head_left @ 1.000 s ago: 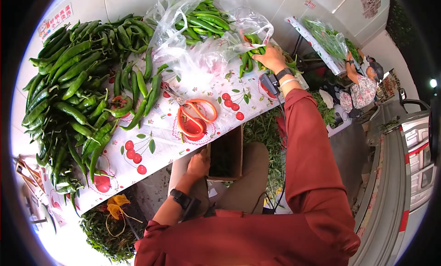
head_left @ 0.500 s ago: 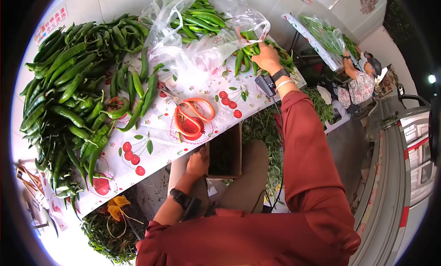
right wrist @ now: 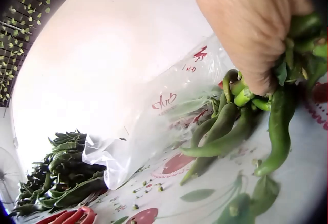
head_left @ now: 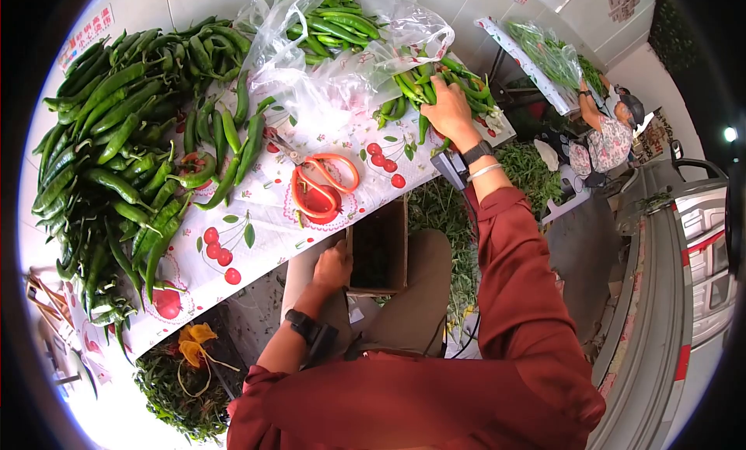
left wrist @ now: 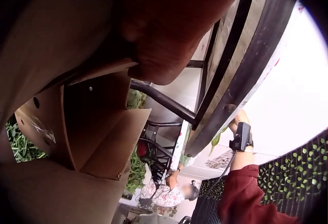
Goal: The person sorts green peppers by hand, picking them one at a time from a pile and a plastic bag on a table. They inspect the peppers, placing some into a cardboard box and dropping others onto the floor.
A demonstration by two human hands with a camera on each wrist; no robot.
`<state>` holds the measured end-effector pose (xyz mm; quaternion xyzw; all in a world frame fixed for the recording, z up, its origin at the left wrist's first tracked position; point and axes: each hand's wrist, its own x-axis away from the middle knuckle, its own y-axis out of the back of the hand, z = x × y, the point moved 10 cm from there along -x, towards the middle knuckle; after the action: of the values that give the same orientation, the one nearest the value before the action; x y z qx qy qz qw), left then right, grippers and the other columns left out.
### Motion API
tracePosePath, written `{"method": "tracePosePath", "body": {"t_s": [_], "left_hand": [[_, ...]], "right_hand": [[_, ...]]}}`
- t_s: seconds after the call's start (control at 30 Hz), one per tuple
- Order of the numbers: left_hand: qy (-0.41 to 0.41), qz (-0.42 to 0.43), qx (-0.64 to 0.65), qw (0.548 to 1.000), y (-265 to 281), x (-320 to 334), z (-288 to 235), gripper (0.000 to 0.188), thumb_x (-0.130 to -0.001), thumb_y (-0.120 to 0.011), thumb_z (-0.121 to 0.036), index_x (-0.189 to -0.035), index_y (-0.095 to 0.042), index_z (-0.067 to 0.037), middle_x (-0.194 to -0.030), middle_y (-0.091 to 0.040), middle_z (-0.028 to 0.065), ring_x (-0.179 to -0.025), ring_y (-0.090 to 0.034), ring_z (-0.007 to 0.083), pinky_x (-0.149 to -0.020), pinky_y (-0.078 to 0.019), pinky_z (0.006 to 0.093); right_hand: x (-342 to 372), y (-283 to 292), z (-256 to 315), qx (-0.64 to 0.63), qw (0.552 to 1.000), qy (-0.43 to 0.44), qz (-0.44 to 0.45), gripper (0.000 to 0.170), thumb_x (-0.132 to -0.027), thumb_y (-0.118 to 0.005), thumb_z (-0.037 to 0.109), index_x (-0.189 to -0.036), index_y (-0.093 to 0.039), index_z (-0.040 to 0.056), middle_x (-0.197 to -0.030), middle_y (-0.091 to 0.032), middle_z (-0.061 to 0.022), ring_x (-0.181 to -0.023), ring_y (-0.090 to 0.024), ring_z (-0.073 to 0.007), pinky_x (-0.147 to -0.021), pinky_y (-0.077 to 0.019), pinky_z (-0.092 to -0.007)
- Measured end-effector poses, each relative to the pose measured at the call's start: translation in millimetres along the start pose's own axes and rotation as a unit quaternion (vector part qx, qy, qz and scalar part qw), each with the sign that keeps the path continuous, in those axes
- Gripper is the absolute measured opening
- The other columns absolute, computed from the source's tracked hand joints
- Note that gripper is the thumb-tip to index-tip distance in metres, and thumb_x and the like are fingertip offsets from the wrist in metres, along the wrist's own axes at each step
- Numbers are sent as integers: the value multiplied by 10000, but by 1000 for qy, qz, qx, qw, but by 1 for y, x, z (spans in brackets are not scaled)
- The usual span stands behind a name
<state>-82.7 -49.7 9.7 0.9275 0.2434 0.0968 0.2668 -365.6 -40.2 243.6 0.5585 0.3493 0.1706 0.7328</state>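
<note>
My right hand [head_left: 449,112] reaches over green peppers [head_left: 408,85] right of a clear plastic bag [head_left: 353,65] that has more peppers inside. From the right wrist, the hand [right wrist: 251,34] has its thumb side down among peppers [right wrist: 279,131], its fingers curled round some; the fingertips are hidden. Low beside the upper left corner of an upright cardboard box [head_left: 406,252], my left hand [head_left: 332,265] looks bent at the fingers. In the left wrist view that hand [left wrist: 159,44] is dark by a box flap [left wrist: 115,144]; whether it holds the flap is unclear.
A large pepper heap [head_left: 116,131] covers the table's left side. Orange-handled scissors [head_left: 353,174] lie on the flowered tablecloth [head_left: 272,209]. Leafy greens lie on the floor [head_left: 447,209] and bottom left [head_left: 179,395]. Another person [head_left: 610,143] is at a side table.
My right hand has moved left and nearer the table's front edge, and peppers beneath it have shifted and spread. The left hand has barely moved.
</note>
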Motion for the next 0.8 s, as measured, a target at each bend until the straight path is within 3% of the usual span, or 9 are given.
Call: {"method": "tracePosePath", "body": {"t_s": [0.07,0.2,0.27,0.33,0.47,0.53,0.57,0.73,0.8], "left_hand": [[-3,-5,7,1000,1,0,-1,275,-719,-481,-104,-962,-493,24,-794,-548,285,-800,-525,431,-704,-429,479],[0,-7,-1,1000,1,1,1,268,-720,-481,-104,-957,-489,20,-787,-546,288,-798,-524,433,-704,-426,483],[3,10,-9,1000,-4,-1,6,278,-724,-478,-109,-975,-485,11,-791,-555,278,-787,-531,431,-711,-427,488],[4,26,-18,999,-8,-1,5,288,-729,-476,-114,-992,-481,1,-795,-564,268,-776,-537,428,-718,-427,493],[1,12,-25,1000,-8,-1,9,291,-731,-478,-120,-992,-479,10,-795,-564,270,-771,-539,425,-717,-430,490],[1,12,-27,1000,-7,-1,8,294,-732,-479,-122,-993,-478,11,-797,-564,270,-770,-540,425,-717,-430,489],[0,7,-28,1000,-5,0,7,295,-732,-479,-123,-995,-479,10,-800,-564,269,-770,-539,427,-717,-430,490],[-2,9,-30,1000,-6,-1,8,302,-731,-480,-124,-1005,-476,4,-812,-565,267,-778,-538,429,-721,-429,490],[-3,-1,-12,1000,-4,-1,8,314,-716,-485,-113,-996,-498,29,-808,-553,287,-801,-532,429,-710,-433,477]], "right_hand": [[2,2,-1,-1,1000,6,-6,621,-655,-642,259,-1212,-419,99,-1071,-463,-208,-1010,-460,-351,-842,-403,-400],[-3,2,-15,-293,955,33,12,533,-715,-628,300,-1140,-490,10,-1059,-539,-215,-980,-531,-295,-850,-393,-318],[-4,-5,-28,-400,915,-2,41,367,-784,-556,160,-1108,-515,-6,-1057,-570,-124,-940,-538,-171,-812,-398,-254],[-4,-16,-37,-478,876,-20,67,317,-784,-525,90,-1090,-536,7,-1015,-572,-95,-877,-537,-132,-765,-406,-233],[-1,-11,-50,-533,842,-56,57,325,-771,-500,31,-1094,-534,29,-972,-568,-91,-824,-547,-146,-724,-423,-254],[4,-21,-67,-631,756,-159,67,371,-757,-487,-23,-1122,-507,43,-948,-570,-99,-796,-558,-176,-704,-441,-289],[5,-17,-69,-648,743,-157,62,385,-762,-475,-47,-1141,-458,21,-951,-566,-124,-803,-570,-218,-704,-461,-321],[6,-4,-70,-720,680,-135,43,382,-787,-473,-36,-1154,-369,-25,-969,-545,-190,-841,-573,-262,-722,-479,-339],[6,-1,-65,-781,610,-118,58,378,-786,-466,-46,-1151,-368,-20,-969,-541,-197,-843,-571,-265,-732,-478,-347]]}}
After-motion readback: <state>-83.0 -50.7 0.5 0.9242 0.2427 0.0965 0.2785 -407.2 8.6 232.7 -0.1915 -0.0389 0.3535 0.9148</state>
